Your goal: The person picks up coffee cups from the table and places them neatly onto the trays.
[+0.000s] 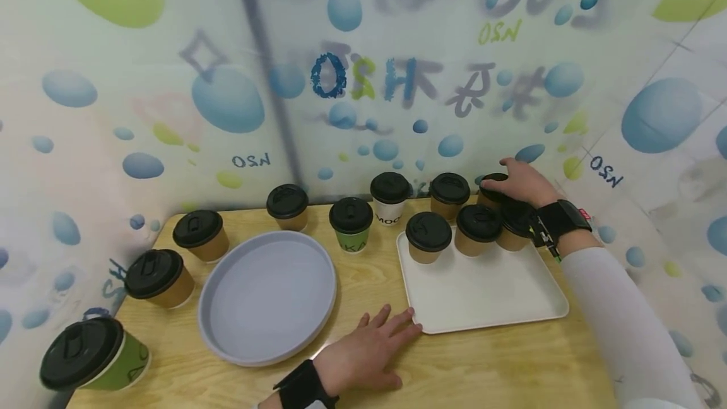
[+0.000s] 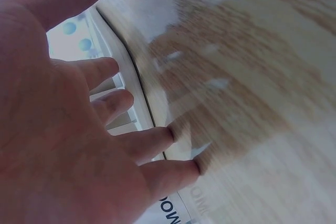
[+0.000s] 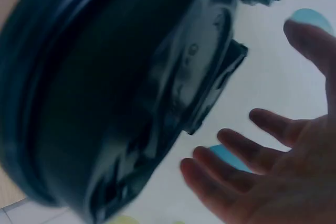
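My right hand (image 1: 528, 183) reaches over the back right corner, fingers spread, overlapping a black-lidded paper cup (image 1: 491, 199) in the head view. Nothing shows between its fingers in the right wrist view, where a large black lid (image 3: 121, 77) fills the left side. Below the right wrist stands another brown cup (image 1: 513, 240). Two more brown cups, one left (image 1: 427, 251) and one middle (image 1: 476, 243), stand along the back of the white rectangular tray (image 1: 483, 302). My left hand (image 1: 363, 355) lies with fingers spread on the wooden table, fingertips right at the tray's near left corner.
A round grey tray (image 1: 267, 298) lies left of centre. Around it stand brown cups (image 1: 207, 245) and green cups (image 1: 351, 238), all black-lidded. A white cup (image 1: 389, 212) and a brown cup (image 1: 449, 207) stand at the back, close to the patterned wall (image 1: 363, 163).
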`<state>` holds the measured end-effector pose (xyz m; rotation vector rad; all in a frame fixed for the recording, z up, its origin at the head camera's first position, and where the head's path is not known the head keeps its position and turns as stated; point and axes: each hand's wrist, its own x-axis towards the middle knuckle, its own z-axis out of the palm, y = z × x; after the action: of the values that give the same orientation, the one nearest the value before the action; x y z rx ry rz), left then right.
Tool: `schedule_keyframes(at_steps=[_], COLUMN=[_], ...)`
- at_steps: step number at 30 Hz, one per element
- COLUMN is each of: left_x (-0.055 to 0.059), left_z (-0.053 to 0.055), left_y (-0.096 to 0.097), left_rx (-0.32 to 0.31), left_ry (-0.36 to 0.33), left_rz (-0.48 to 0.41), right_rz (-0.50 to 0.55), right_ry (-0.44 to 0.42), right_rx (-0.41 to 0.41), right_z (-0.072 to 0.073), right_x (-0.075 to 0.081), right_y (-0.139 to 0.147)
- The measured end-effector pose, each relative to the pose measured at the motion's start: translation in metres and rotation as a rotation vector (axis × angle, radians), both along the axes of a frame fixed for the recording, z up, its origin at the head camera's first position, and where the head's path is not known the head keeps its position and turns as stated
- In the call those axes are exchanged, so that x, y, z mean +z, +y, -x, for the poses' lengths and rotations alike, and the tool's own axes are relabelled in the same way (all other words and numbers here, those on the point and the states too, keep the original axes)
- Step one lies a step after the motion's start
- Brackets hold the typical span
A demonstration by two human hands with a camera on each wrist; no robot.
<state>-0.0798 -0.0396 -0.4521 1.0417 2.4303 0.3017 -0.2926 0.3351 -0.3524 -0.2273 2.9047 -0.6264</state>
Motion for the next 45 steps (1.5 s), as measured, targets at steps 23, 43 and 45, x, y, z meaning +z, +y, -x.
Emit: schedule_keyframes(at_steps=[23,43,45], left_x=[0.002,-0.001,-0.001], left_z=[-0.002,-0.001,-0.001], left_y=[0.001,-0.001,0.0], left_rx=[-0.044,-0.033,-0.037], left_ry=[0.069,0.035,0.041], left_rz=[0.03,0.038,0.033], right_rz=[-0.196,0.168,0.183], right_ry=[-0.256,0.323,0.368], right_rx=[-0.082,-0.211,-0.231], right_z=[0.011,-0.038,-0.049], right_x=[-0.005,0.014,0.02], right_y=[-0.002,-0.001,0.001])
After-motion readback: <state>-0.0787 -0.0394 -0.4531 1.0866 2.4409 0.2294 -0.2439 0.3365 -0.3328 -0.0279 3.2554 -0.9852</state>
